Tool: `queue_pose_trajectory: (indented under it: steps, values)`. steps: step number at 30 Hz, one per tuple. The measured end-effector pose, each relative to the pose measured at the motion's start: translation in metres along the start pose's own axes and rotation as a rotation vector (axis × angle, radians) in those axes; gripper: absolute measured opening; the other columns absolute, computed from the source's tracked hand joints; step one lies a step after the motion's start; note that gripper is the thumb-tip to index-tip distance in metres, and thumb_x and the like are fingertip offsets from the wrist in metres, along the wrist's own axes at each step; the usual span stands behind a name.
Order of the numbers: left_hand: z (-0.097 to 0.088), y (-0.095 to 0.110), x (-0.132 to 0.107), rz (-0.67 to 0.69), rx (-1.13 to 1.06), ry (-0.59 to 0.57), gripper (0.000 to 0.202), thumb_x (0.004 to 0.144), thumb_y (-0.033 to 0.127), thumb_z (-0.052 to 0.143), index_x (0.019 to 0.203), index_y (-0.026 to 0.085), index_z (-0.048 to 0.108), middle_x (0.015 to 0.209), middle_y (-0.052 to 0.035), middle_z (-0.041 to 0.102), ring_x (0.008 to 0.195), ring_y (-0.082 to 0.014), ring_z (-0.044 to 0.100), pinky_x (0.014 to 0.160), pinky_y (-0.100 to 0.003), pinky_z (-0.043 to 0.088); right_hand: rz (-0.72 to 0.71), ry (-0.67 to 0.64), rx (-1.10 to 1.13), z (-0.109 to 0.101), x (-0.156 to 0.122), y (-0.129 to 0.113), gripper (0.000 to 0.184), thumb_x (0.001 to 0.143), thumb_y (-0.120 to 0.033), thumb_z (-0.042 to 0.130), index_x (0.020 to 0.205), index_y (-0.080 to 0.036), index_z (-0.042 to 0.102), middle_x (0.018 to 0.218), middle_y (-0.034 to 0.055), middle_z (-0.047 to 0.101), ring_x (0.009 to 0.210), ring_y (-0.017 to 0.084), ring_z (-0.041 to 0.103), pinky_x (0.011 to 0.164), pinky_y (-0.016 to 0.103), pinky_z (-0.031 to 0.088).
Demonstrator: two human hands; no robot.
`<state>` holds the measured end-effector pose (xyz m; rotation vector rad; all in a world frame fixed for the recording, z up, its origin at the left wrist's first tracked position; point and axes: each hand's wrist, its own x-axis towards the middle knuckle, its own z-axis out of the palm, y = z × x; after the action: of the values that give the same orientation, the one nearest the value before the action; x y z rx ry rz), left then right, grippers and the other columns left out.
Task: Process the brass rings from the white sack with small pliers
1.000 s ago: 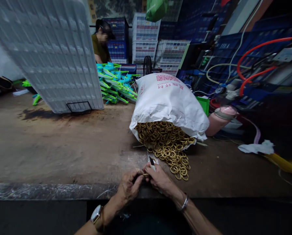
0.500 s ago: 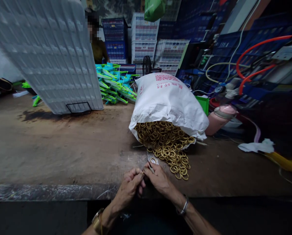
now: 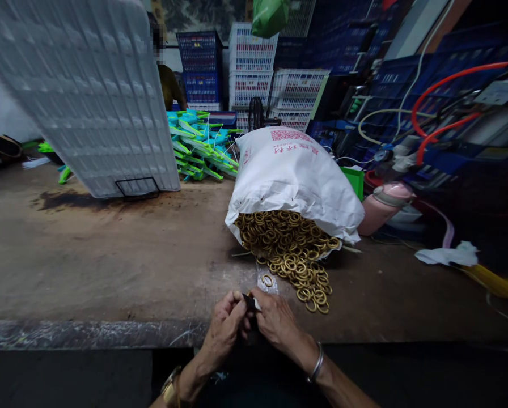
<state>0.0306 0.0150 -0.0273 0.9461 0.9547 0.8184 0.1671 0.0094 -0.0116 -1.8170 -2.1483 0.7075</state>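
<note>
A worn brown workbench [image 3: 88,255] is spread across the whole scene, its scratched near edge running just in front of the hands. A large white ribbed panel [image 3: 79,85] is propped at a tilt on the far left of the bench. Blue and white crates [image 3: 254,62] are stacked behind the bench at the far centre, and part of another person [image 3: 169,85] is seen just left of them, behind the panel. A white sack [image 3: 292,175] is laid on its side at the centre of the bench, its open mouth turned toward the near edge. A pile of cyan and green parts [image 3: 198,147] is set between the panel and the sack. A heap of gold rings [image 3: 292,249] is spilled from the sack mouth onto the bench. A pink bottle [image 3: 384,204] is laid just right of the sack. The left hand [image 3: 224,326] and the right hand [image 3: 277,320] are brought together at the near edge, just near of the heap. A single ring [image 3: 267,280] is found on a clear scrap immediately beyond the hands. A small dark item [image 3: 249,302] is pinched between the fingertips of both hands, whose fingers are curled closed upon it; its type cannot be determined.
</note>
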Motion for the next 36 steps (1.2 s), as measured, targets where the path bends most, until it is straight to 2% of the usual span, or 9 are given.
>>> queue_pose_trajectory:
  steps: [9,14,17,19,22,25,30,34,36]
  values:
    - [0.001,-0.001,-0.003,0.005,0.090,0.048,0.035,0.074,0.052,0.051,0.073,0.018,0.044,0.063,0.0032,0.051,0.045,-0.0060,0.044,0.041,-0.017,0.037,0.014,-0.023,-0.130,0.008,0.004,0.006,0.031,0.067,-0.008,0.040,0.093,-0.019,0.052,0.074,0.0032,0.063,0.067,0.016,0.055,0.056,0.023,0.028]
    - [0.000,0.007,-0.015,0.083,0.036,-0.053,0.030,0.075,0.046,0.054,0.070,0.017,0.046,0.063,0.0025,0.052,0.048,-0.0065,0.047,0.046,-0.019,0.042,0.054,-0.009,-0.215,0.000,0.007,0.006,0.025,0.073,-0.009,0.038,0.093,-0.017,0.052,0.071,0.0048,0.063,0.063,0.016,0.055,0.054,0.025,0.026]
    - [-0.002,0.017,-0.020,0.045,-0.093,-0.104,0.026,0.076,0.041,0.056,0.071,0.016,0.048,0.066,0.0002,0.056,0.050,-0.0079,0.050,0.048,-0.022,0.044,0.130,0.065,-0.268,-0.006,0.012,0.012,0.022,0.075,-0.007,0.039,0.089,-0.016,0.052,0.072,0.0053,0.063,0.064,0.016,0.056,0.054,0.025,0.025]
    - [-0.005,0.022,-0.017,0.014,-0.205,-0.062,0.026,0.075,0.040,0.058,0.071,0.015,0.050,0.070,-0.0021,0.059,0.051,-0.0084,0.052,0.048,-0.022,0.044,0.179,0.162,-0.275,-0.009,0.014,0.019,0.020,0.076,-0.007,0.040,0.091,-0.017,0.051,0.074,0.0046,0.063,0.067,0.016,0.058,0.056,0.025,0.026]
    - [-0.012,0.026,-0.010,0.003,-0.329,0.037,0.024,0.069,0.034,0.064,0.069,0.013,0.052,0.075,-0.0058,0.062,0.056,-0.0100,0.055,0.047,-0.020,0.044,0.211,0.270,-0.302,-0.009,0.017,0.027,0.017,0.082,-0.019,0.044,0.099,-0.017,0.047,0.079,0.0051,0.064,0.067,0.017,0.059,0.056,0.025,0.026]
    - [-0.018,0.027,-0.005,0.005,-0.426,0.073,0.017,0.069,0.027,0.063,0.069,0.013,0.053,0.072,-0.0052,0.062,0.056,-0.0107,0.055,0.045,-0.020,0.043,0.254,0.246,-0.373,-0.009,0.020,0.030,0.017,0.084,-0.028,0.044,0.097,-0.017,0.047,0.076,0.0062,0.064,0.064,0.018,0.060,0.053,0.026,0.024]
    - [-0.026,0.026,-0.003,-0.096,-0.570,0.007,0.012,0.071,0.023,0.058,0.079,0.015,0.055,0.063,-0.0011,0.058,0.051,-0.0097,0.052,0.041,-0.018,0.041,0.258,0.233,-0.371,-0.007,0.023,0.029,0.014,0.085,-0.030,0.043,0.092,-0.018,0.048,0.072,0.0053,0.064,0.061,0.018,0.059,0.052,0.026,0.023]
    - [-0.025,0.020,-0.003,-0.177,-0.652,-0.014,0.019,0.072,0.026,0.058,0.060,0.013,0.051,0.066,-0.0022,0.057,0.054,-0.0087,0.052,0.043,-0.018,0.041,0.196,0.256,-0.281,-0.002,0.022,0.031,0.012,0.082,-0.024,0.044,0.092,-0.019,0.048,0.071,0.0031,0.062,0.061,0.017,0.057,0.053,0.025,0.025]
    - [-0.020,0.016,-0.003,-0.195,-0.609,0.022,0.021,0.072,0.027,0.059,0.059,0.013,0.049,0.067,-0.0020,0.056,0.054,-0.0082,0.052,0.042,-0.017,0.041,0.131,0.250,-0.199,0.001,0.019,0.030,0.011,0.081,-0.021,0.044,0.091,-0.019,0.048,0.070,0.0018,0.060,0.061,0.016,0.056,0.054,0.024,0.027]
